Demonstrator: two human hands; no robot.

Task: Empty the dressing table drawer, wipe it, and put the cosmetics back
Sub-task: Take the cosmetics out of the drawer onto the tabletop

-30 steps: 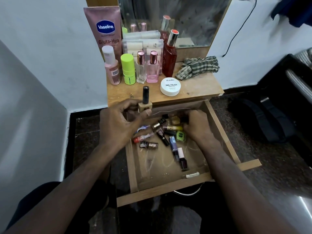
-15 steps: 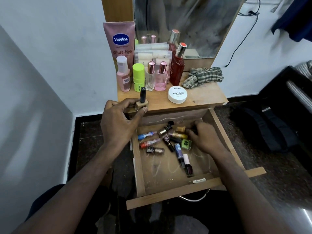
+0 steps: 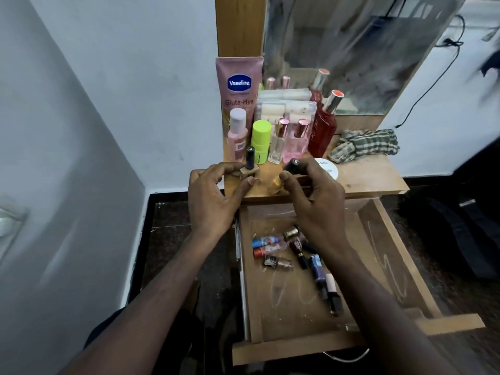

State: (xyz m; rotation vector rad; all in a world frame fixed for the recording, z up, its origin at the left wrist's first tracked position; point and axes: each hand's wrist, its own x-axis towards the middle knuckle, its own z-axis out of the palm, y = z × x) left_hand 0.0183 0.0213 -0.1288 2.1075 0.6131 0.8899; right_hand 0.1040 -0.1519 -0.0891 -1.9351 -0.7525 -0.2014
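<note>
left hand point(image 3: 213, 197): fingers curled round a beige nail polish bottle point(image 3: 249, 169) with a black cap, pinching its base. Bottle upright on the worktop point(image 3: 365, 177) near its front left edge.
right hand point(image 3: 315, 196): fingers curled round a dark-capped bottle point(image 3: 292, 167), cap tilted up and left. A yellowish body shows below the thumb, blurred. Held just above the worktop front edge, right of the beige bottle.
drawer point(image 3: 387, 239): pulled out below the worktop, near side of both hands.
remaining cosmetics point(image 3: 286, 250): small bottles and tubes lying flat in the drawer's far-left part, under the right wrist.
worktop back: Vaseline tube point(image 3: 239, 87), perfume bottles point(image 3: 290, 142), red bottle point(image 3: 323, 128).
checked cloth point(image 3: 365, 144): far right of the worktop, well apart from both hands.
white jar point(image 3: 328, 169): partly hidden behind the right hand.
</note>
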